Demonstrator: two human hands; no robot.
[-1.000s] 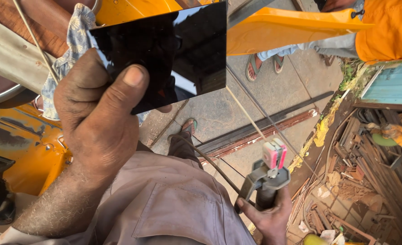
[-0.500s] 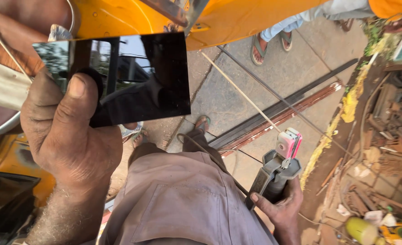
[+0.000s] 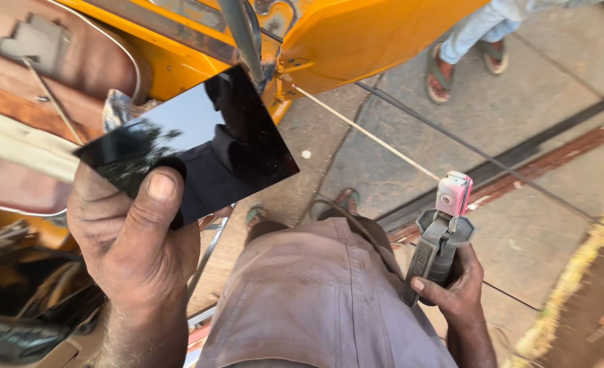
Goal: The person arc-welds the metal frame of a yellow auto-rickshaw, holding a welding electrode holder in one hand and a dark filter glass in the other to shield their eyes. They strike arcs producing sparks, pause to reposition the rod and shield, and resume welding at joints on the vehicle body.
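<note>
My left hand (image 3: 128,249) holds up a glossy black rectangular plate (image 3: 200,146), thumb pressed on its lower left part; the plate tilts and mirrors sky, trees and a dark figure. Low at the right, my right hand (image 3: 452,283) grips the grey handle of a hand tool (image 3: 438,242) with a pink block on top. My grey trousers (image 3: 315,300) fill the space between the two hands, and my sandalled feet (image 3: 346,199) show just beyond them.
An orange vehicle body (image 3: 356,37) with a metal bar (image 3: 244,34) stands right behind the plate. A thin pale cord (image 3: 363,133) runs across the paved ground (image 3: 506,116). Another person's sandalled feet (image 3: 462,65) stand at the top right. A rusty rail (image 3: 547,160) crosses the ground.
The plate has tilted and shifted right, now showing a different reflection. The view has swung, so the orange vehicle sits closer behind it. My right hand still holds the tool.
</note>
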